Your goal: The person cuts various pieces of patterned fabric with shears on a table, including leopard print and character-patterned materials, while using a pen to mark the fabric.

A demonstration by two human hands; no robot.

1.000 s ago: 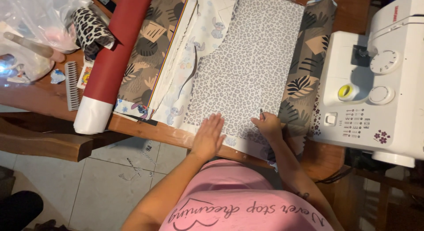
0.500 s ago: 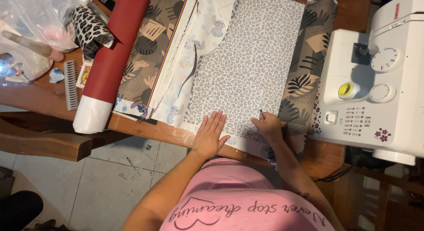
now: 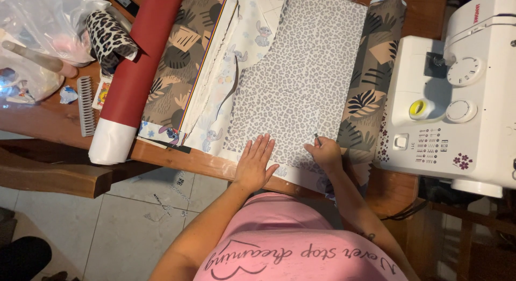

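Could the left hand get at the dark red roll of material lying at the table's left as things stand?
Probably yes. The left hand lies flat on the grey leopard-print fabric, holding nothing, and only flat layered cloth lies between it and the dark red roll of material. It would likely take some stretch.

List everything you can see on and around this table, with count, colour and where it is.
Spotted fabric: one, grey, table centre under both hands.
Leaf-print fabric: one, brown and tan, beneath the grey piece.
Cartoon-print fabric: one, white, left of the grey piece.
Roll: one, dark red with a white end, left side.
Leopard-print fabric: one, black and white, far left.
Comb: one, grey, left edge.
Plastic bags: clear, top left.
Sewing machine: one, white, right.
Table: one, wooden.
Left hand: flat on grey fabric.
Right hand: pinching a small thin tool.
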